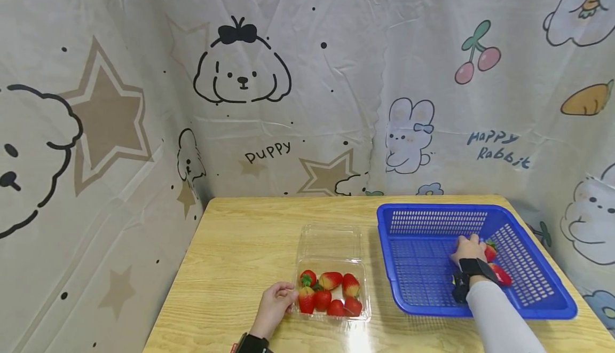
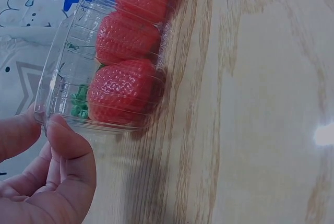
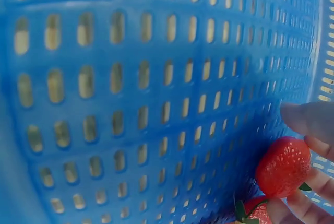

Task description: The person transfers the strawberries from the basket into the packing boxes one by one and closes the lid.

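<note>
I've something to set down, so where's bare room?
Free: the table left of the left hand and clear box; the left part of the blue basket. Crowded: inside the box, holding strawberries, and around the right hand.

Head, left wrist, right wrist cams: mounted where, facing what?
Head: worn on head, facing forward and down at box and basket; left hand and right hand show.
Left wrist: on that wrist, facing boxed strawberries; left fingers show.
Right wrist: on that wrist, facing basket's inside; right fingers show.
Shared: head and right wrist see basket.
</note>
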Demonstrator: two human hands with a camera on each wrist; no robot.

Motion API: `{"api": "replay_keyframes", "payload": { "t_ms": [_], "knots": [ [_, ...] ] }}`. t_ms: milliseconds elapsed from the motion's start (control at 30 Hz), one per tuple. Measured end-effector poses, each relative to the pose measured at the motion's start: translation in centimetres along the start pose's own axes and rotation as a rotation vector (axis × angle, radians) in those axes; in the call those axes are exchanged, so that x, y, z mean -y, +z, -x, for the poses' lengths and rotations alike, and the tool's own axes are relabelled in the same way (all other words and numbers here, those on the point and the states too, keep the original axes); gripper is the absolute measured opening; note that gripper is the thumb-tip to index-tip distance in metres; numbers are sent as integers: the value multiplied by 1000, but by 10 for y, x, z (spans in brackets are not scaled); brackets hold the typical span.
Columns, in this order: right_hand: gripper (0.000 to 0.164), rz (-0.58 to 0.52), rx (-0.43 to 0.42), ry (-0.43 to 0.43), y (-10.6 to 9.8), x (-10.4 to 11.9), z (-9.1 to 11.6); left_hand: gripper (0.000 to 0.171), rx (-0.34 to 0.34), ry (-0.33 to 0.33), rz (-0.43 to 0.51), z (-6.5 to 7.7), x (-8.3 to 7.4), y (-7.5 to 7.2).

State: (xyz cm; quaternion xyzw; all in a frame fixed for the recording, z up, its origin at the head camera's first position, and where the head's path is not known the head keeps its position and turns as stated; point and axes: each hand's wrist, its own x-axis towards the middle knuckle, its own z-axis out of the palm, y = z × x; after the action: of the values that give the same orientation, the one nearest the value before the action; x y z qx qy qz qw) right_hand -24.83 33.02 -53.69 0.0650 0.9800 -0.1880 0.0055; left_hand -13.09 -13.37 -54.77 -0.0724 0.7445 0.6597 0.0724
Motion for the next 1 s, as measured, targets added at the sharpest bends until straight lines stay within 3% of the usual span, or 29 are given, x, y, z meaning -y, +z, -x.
{"api": "replay_keyframes", "payload": {
  "t_ms": [400, 600, 767, 933, 1000],
  "knots": [
    [27, 4, 52, -7, 0, 0, 2, 27, -9, 3, -3, 0, 1, 0],
    [19, 20, 115, -86, -5, 4, -3, 26, -18, 14, 1, 0, 2, 0],
    [20, -49, 252, -150, -28, 24, -6, 27, -16, 13, 6, 0, 2, 0],
    [21, -161, 415, -168, -60, 50, -4, 28, -12, 5, 7, 0, 2, 0],
    [23, -192, 442, -200, -75, 62, -3, 28, -10, 4, 5, 0, 2, 0]
  ]
}}
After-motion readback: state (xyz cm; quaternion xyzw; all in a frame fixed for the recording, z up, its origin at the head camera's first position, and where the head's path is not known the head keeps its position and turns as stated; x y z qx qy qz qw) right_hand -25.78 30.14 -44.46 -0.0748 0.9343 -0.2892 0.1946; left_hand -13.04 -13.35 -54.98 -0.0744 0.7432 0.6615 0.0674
